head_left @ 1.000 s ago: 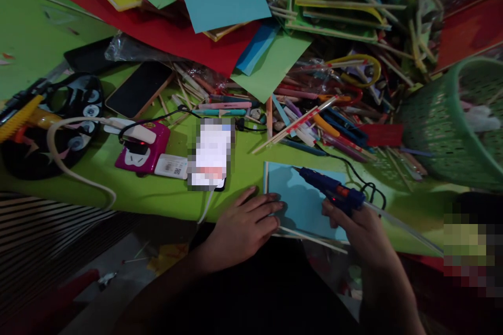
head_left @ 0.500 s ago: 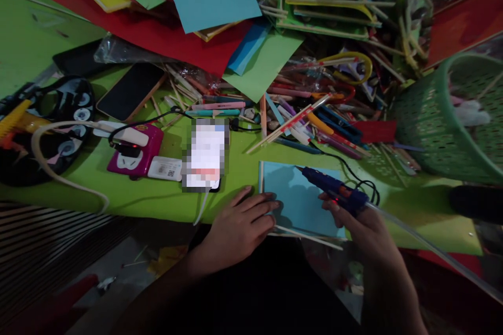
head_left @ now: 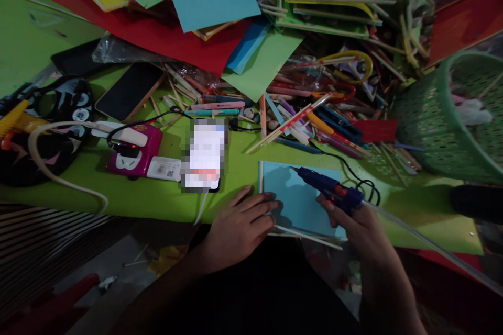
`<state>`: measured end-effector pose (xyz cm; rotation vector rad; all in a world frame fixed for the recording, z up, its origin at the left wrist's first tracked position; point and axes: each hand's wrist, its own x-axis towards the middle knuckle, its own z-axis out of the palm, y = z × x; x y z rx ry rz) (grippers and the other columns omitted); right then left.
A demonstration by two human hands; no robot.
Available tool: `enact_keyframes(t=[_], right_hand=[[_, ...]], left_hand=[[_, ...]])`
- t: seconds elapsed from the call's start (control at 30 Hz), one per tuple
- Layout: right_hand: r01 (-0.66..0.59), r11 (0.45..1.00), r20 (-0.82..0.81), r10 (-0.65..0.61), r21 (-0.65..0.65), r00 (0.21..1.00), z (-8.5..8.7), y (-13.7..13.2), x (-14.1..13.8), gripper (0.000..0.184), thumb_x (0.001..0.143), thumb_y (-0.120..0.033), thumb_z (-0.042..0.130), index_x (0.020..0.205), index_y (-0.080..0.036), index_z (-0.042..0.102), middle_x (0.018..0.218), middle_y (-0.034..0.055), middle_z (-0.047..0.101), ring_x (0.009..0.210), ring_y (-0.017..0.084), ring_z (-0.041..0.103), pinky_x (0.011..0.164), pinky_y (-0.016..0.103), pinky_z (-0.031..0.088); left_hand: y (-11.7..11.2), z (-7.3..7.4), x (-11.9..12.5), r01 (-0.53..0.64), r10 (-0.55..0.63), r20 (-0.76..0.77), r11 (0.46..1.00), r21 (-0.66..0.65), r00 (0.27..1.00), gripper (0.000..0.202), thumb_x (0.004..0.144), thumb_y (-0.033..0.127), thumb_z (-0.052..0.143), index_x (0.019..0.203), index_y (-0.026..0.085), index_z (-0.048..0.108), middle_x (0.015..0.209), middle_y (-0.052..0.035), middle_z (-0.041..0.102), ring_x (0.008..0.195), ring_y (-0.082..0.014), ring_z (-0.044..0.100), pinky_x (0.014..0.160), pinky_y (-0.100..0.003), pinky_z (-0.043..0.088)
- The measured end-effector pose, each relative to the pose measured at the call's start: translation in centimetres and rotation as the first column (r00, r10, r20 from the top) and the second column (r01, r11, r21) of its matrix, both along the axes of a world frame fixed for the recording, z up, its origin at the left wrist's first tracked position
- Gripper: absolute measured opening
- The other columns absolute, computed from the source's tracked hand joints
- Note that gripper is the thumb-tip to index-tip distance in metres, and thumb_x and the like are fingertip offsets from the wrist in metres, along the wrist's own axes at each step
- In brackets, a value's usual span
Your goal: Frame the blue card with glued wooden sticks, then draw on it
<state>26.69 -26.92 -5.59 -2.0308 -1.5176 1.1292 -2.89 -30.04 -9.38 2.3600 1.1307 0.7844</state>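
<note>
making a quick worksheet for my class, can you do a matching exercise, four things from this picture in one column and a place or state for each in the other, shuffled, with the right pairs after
Things
1. glue gun
2. left hand
3. socket block
4. mesh basket

Places and states
A. magenta and white, left of the lit screen
B. green, cut off by the picture's right edge
C. laid on the left part of the blue sheet
D. held in the right hand

Right pairs: 1-D, 2-C, 3-A, 4-B
</note>
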Motion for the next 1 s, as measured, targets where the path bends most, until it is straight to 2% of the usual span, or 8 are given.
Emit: enact_keyframes(t=[0.2, 0.4, 0.57, 0.83, 1.0], right_hand=[[-0.049, 0.999, 0.04, 0.048, 0.018, 0.998, 0.33, 0.24, 0.2, 0.043, 0.087, -0.058, 0.068, 0.061, -0.024, 0.062, 0.06, 0.0038, 0.059, 0.062, 0.02, 0.055, 0.058, 0.033, 0.046], [-0.07, 0.997, 0.047, 0.069, 0.032, 0.997, 0.6, 0.34, -0.03, 0.046, 0.087, -0.06, 0.067, 0.06, -0.024, 0.059, 0.059, 0.0035, 0.058, 0.061, 0.019, 0.054, 0.055, 0.032, 0.045], [-0.05, 0.999, 0.032, 0.05, 0.009, 0.998, 0.63, 0.2, -0.47, 0.044, 0.087, -0.06, 0.07, 0.063, -0.023, 0.061, 0.062, 0.0037, 0.06, 0.061, 0.019, 0.056, 0.053, 0.031, 0.044], [-0.016, 1.0, 0.05, 0.016, 0.006, 0.999, 0.82, -0.11, 0.49, 0.044, 0.085, -0.061, 0.072, 0.064, -0.024, 0.063, 0.064, 0.0031, 0.059, 0.061, 0.02, 0.054, 0.054, 0.033, 0.043], [0.002, 1.0, 0.001, -0.002, -0.003, 1.0, 0.65, 0.06, -0.47, 0.04, 0.084, -0.06, 0.073, 0.07, -0.024, 0.064, 0.064, 0.0036, 0.06, 0.061, 0.022, 0.056, 0.053, 0.034, 0.044]], left_hand=[[0.03, 0.05, 0.05, 0.01, -0.009, 0.012, 1.0, -0.02, 1.0, 0.009, 0.102, 0.023, 0.062, 0.099, 0.025, 0.071, 0.14, 0.0035, 0.072, 0.142, -0.0149, 0.055, 0.13, -0.041, 0.026], [-0.01, -0.28, 0.0, 0.015, -0.014, -0.029, 1.0, 0.013, 0.999, 0.007, 0.099, 0.023, 0.066, 0.099, 0.025, 0.073, 0.139, 0.0028, 0.072, 0.141, -0.0153, 0.056, 0.13, -0.041, 0.027], [-0.11, 0.02, 0.07, -0.013, 0.013, 0.001, 1.0, -0.007, 1.0, 0.01, 0.1, 0.021, 0.063, 0.1, 0.024, 0.073, 0.137, 0.0023, 0.073, 0.141, -0.0149, 0.057, 0.13, -0.042, 0.029], [-0.14, 0.01, 0.19, -0.026, 0.026, 0.037, 1.0, -0.003, 0.999, 0.01, 0.101, 0.021, 0.063, 0.098, 0.024, 0.072, 0.136, 0.0024, 0.074, 0.139, -0.0149, 0.059, 0.128, -0.042, 0.03], [-0.16, 0.04, 0.17, -0.028, 0.029, 0.055, 0.999, -0.018, 0.998, 0.011, 0.103, 0.021, 0.062, 0.102, 0.024, 0.072, 0.135, 0.0007, 0.074, 0.138, -0.016, 0.06, 0.128, -0.043, 0.031]])
